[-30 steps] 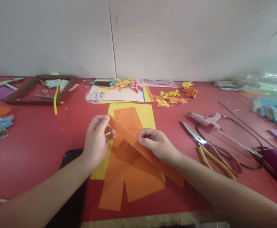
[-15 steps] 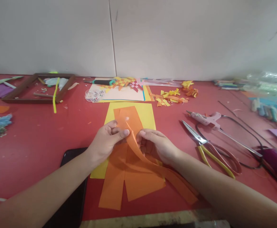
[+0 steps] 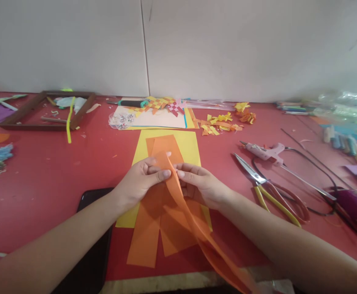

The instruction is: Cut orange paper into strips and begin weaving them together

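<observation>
A long folded orange paper strip [image 3: 178,196] is pinched between both my hands near its far end. My left hand [image 3: 144,177] holds it from the left, thumb on top. My right hand [image 3: 201,183] grips its right edge with thumb and fingertips. The strip's loose end trails toward me, past the table's front edge at lower right. Beneath the hands, wide orange paper pieces [image 3: 144,241] lie overlapping on a yellow sheet [image 3: 131,212]; the hands and strip hide part of them.
On the red table [image 3: 43,171], scissors [image 3: 268,192] with red and yellow handles and a pink glue gun [image 3: 265,153] lie right. A black tray-like object [image 3: 86,245] is under my left forearm. Paper scraps [image 3: 221,122] and a brown frame [image 3: 37,127] lie farther back.
The strip has turned so its loose end swings nearer to me, off the front edge. Both hands have come closer together on the strip, my right hand slightly leftward.
</observation>
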### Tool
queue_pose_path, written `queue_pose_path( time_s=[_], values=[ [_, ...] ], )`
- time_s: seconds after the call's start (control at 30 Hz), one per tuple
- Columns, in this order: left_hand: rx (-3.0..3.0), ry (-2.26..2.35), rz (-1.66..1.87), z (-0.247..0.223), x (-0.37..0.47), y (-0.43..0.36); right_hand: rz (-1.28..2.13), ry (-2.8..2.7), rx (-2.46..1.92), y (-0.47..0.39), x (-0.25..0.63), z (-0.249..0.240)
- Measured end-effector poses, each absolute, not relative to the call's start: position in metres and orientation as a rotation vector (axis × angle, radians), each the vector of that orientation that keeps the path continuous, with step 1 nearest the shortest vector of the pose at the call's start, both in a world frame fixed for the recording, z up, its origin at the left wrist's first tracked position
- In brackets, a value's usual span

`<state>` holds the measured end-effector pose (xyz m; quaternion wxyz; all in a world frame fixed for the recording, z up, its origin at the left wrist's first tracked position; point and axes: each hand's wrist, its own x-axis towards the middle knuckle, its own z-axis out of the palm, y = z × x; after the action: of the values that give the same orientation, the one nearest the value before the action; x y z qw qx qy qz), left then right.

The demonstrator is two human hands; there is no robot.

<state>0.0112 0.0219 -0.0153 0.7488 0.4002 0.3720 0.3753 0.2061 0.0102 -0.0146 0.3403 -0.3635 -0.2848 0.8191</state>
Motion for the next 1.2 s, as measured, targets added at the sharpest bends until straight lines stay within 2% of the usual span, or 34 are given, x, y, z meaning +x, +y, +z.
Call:
queue_pose_path(
  time_s=[0.4, 0.57, 0.73, 1.2],
  values=[
    [0.947, 0.949, 0.765, -0.006, 0.014, 0.019, 2.130, -0.700, -0.942, 0.015, 0.209, -0.007],
    [0.964, 0.855, 0.602, -0.002, 0.016, 0.015, 1.979, -0.823, -1.003, 0.016, 0.209, -0.008],
    [1.033, 0.901, 0.659, -0.002, 0.014, 0.013, 1.906, -0.986, -1.019, 0.013, 0.209, -0.010],
    [1.328, 0.977, 0.529, 0.001, 0.012, 0.008, 1.707, -1.377, -1.068, 0.007, 0.211, -0.007]
  ],
)
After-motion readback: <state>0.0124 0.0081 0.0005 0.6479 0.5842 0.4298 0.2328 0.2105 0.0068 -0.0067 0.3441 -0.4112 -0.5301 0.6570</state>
